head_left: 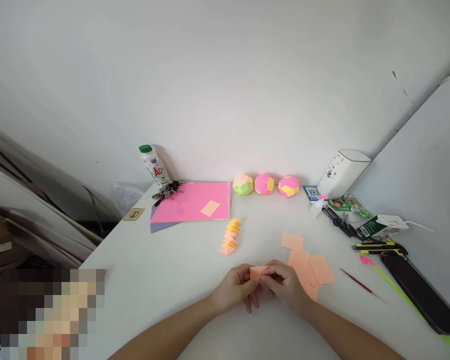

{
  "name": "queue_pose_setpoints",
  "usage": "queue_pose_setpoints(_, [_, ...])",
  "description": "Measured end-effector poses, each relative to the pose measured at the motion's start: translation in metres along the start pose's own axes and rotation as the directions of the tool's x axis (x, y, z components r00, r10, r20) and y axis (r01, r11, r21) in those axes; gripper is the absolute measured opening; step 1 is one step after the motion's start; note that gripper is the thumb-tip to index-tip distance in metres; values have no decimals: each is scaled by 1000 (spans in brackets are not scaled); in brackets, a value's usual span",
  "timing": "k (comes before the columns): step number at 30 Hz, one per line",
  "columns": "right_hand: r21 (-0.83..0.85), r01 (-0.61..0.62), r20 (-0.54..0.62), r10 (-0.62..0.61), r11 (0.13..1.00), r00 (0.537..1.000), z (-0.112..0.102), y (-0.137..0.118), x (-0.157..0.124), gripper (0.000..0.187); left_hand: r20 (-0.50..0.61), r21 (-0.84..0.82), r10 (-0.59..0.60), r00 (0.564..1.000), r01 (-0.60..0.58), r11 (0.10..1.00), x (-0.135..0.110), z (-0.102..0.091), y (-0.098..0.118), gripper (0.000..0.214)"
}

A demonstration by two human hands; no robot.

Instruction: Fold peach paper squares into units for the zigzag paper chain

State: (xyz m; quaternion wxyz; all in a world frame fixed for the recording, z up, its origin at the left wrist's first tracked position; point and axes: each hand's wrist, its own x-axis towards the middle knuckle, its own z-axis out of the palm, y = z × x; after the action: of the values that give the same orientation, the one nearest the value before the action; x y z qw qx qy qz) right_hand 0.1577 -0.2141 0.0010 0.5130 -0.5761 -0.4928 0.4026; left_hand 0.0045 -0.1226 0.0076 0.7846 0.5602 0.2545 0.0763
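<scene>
Both my hands meet over the front of the white table, pinching one small orange paper [258, 270] between them. My left hand [235, 286] grips its left side with thumb and fingers. At its right edge, my right hand [285, 281] has thumb and index finger pressed together. Beside my right hand lie several loose orange paper squares [299, 261], partly overlapping. Farther up, left of centre, a row of folded orange and yellow paper pieces [230, 237] sits tucked one against another. How the held paper is creased is partly hidden by my fingers.
Three faceted paper balls [264, 184] stand by the wall. A pink sheet [195, 200] bears one paper and keys [168, 191], near a bottle [154, 165]. On the right are a thin brush [360, 283], a cutter [380, 247], a black phone-like slab [422, 292] and small boxes [382, 226].
</scene>
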Motion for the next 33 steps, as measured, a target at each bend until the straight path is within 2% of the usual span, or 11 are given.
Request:
queue_pose_setpoints(6, [16, -21, -25, 21, 1000, 999, 0, 7, 0, 19, -59, 2, -44, 997, 44, 999, 2, 2, -1, 43])
queue_pose_setpoints(13, [11, -30, -29, 30, 999, 999, -1, 12, -1, 19, -52, -13, -37, 998, 37, 999, 2, 2, -2, 41])
queue_pose_setpoints(16, [36, -72, -23, 73, 997, 997, 0, 10, -1, 19, -51, -44, -23, 998, 20, 999, 3, 1, -4, 40])
queue_pose_setpoints(19, [100, -114, -48, 119, 988, 992, 2, 10, 0, 25, -32, -80, -10, 999, 7, 997, 3, -1, -5, 37])
queue_pose_setpoints(22, [143, -89, -60, 98, 986, 993, 3, 9, 2, 35, -29, -117, -7, 1000, 3, 993, 3, -3, -4, 37])
queue_pose_setpoints(24, [113, -86, -6, 87, 990, 996, 1, 7, 4, 35, -35, -143, 1, 999, -6, 990, 3, -4, -3, 37])
queue_pose_setpoints(27, [-5, -90, 97, 90, 996, 991, -2, 2, 5, 25, -49, -169, 9, 999, -18, 985, 3, -3, -1, 37])
queue_pose_setpoints(30, [-70, -76, 95, 82, 995, 992, -3, -2, 5, 30, -68, -176, 6, 998, -18, 984, 2, -2, 1, 38])
queue_pose_setpoints(33, [-62, -76, 76, 80, 995, 994, -3, -3, 4, 32, -69, -166, 8, 998, -20, 986, 2, -1, 1, 38])
